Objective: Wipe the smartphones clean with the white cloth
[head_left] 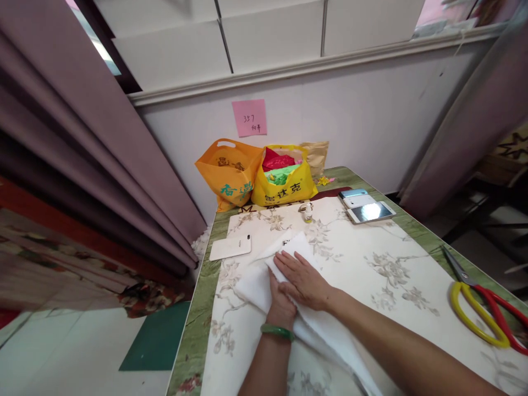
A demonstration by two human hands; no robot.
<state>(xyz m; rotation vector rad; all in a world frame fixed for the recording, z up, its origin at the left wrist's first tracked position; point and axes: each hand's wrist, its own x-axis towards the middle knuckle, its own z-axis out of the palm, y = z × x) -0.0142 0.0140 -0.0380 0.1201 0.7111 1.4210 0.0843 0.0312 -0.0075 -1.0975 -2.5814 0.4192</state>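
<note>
A white fleecy cloth (256, 280) lies folded on the table, with some dark lettering near its far corner. My right hand (303, 280) rests flat on top of it, fingers stretched out towards the upper left. Just below and left, my left hand (281, 304), with a green bangle on the wrist, reaches into the fold of the cloth. Its fingers are mostly hidden by the cloth and by my right hand. Close beyond the cloth stands a small white bottle (308, 213), and a white phone (230, 248) lies to the left.
An orange bag (226, 170) and a yellow bag (284, 187) with colourful contents stand at the table's back, beside a brown paper bag (317, 158). More phones (371, 212) lie at back right. Large scissors (480, 313) with yellow and red handles lie at the right edge.
</note>
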